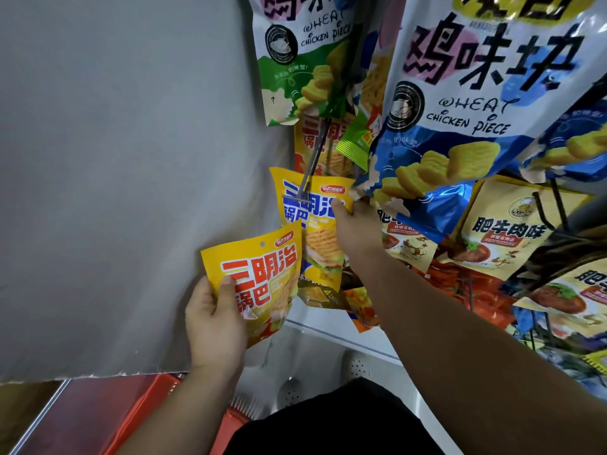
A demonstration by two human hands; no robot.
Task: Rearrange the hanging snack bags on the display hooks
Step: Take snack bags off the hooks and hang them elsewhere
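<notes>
Bag lettered red [259, 277] leans, top up-right, in grip of left hand [213, 320]; right hand [356, 228] clasps blue-lettered bag [312, 221].

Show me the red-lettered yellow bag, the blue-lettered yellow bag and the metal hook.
red-lettered yellow bag [259, 277]: head view, on the red lettering, mid-front.
blue-lettered yellow bag [317, 236]: head view, on the printed crisps, mid-front.
metal hook [314, 157]: head view, mid-shaft.

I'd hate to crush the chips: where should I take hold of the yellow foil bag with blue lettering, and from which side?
Probably the flat upper right edge of the yellow foil bag with blue lettering, from the right, where the right hand pinches it: the thin metal hook crosses its top left and a grey panel stands left.
</notes>
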